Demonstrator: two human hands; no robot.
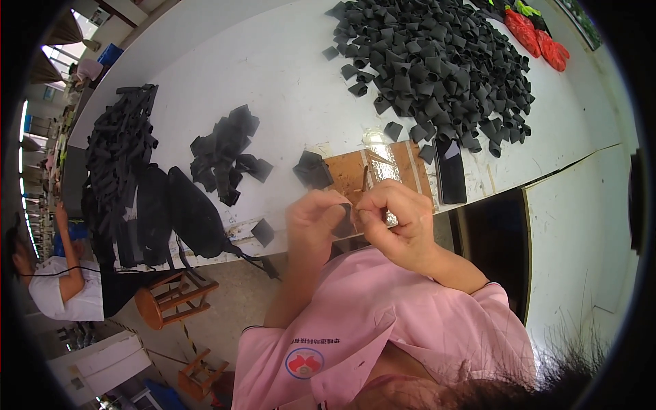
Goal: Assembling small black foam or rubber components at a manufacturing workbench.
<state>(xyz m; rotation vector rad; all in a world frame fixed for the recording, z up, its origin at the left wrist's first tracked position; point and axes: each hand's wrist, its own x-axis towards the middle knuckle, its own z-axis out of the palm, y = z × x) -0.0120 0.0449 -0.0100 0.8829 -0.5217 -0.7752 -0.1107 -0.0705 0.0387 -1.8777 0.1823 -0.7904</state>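
While both hands are raised just off the worktop's [287,75] near edge, a small black piece [344,222] is pinched between them: the left hand [316,222] is closed on its left side, the right hand [400,222] curled onto its right. A brown board [348,174] lies at that edge behind them, a black pile [437,61] at the far right corner.
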